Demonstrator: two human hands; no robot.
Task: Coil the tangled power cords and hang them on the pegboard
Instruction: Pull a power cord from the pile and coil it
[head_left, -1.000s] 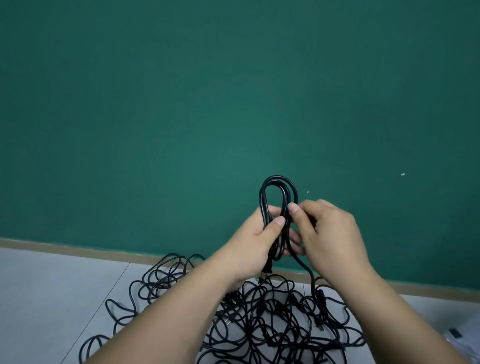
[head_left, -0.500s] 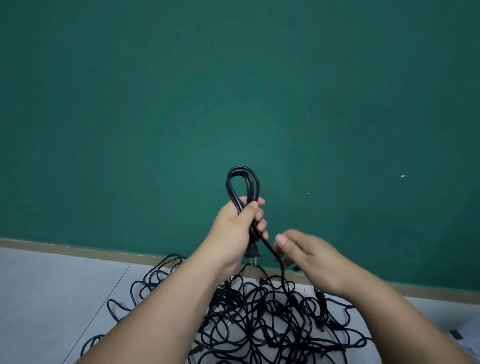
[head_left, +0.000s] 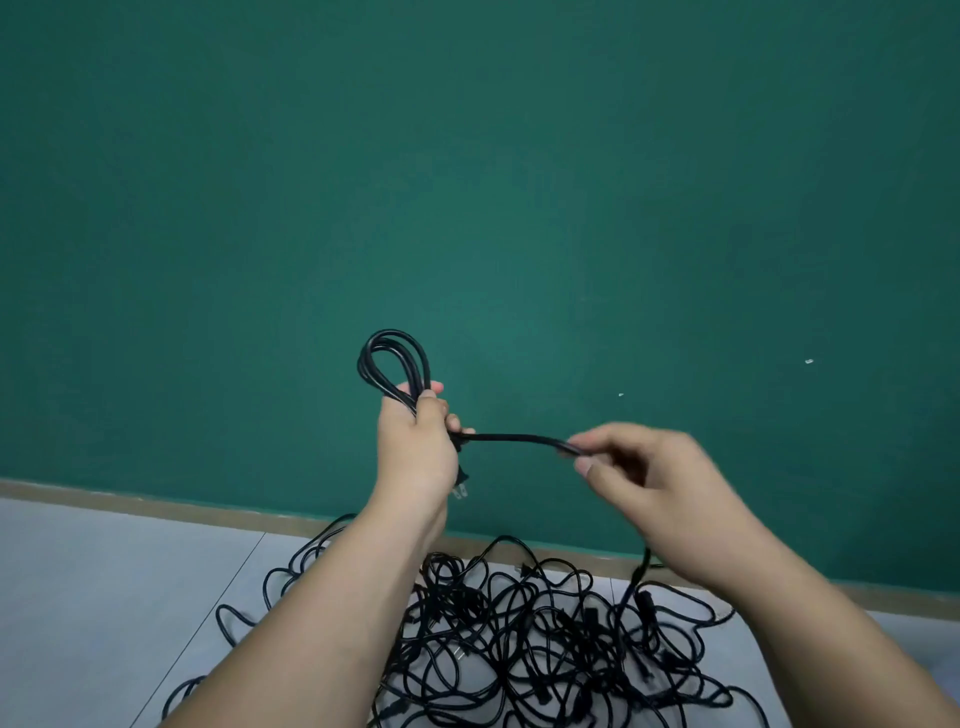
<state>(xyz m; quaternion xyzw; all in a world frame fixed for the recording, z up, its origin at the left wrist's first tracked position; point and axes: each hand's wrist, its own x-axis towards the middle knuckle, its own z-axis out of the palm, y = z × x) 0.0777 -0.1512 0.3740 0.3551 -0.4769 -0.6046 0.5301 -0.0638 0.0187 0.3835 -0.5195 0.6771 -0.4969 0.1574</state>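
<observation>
My left hand (head_left: 415, 447) is closed around a small coil of black power cord (head_left: 393, 364), whose loops stick up above the fist. The cord's two-prong plug (head_left: 461, 488) pokes out below that hand. From the fist a straight stretch of the same cord (head_left: 511, 439) runs right to my right hand (head_left: 660, 483), which pinches it between thumb and fingers. Past the right hand the cord drops behind the wrist into a tangled pile of black cords (head_left: 524, 639) on the floor.
A dark green wall (head_left: 467, 182) fills the view ahead, with a tan baseboard (head_left: 156, 506) at its foot. The floor is light grey tile (head_left: 104, 597). No pegboard is in view.
My right hand has let go of the coil, dropped, then slid right along the cord, pulling a length taut. My left hand with the coil has moved left and slightly up.
</observation>
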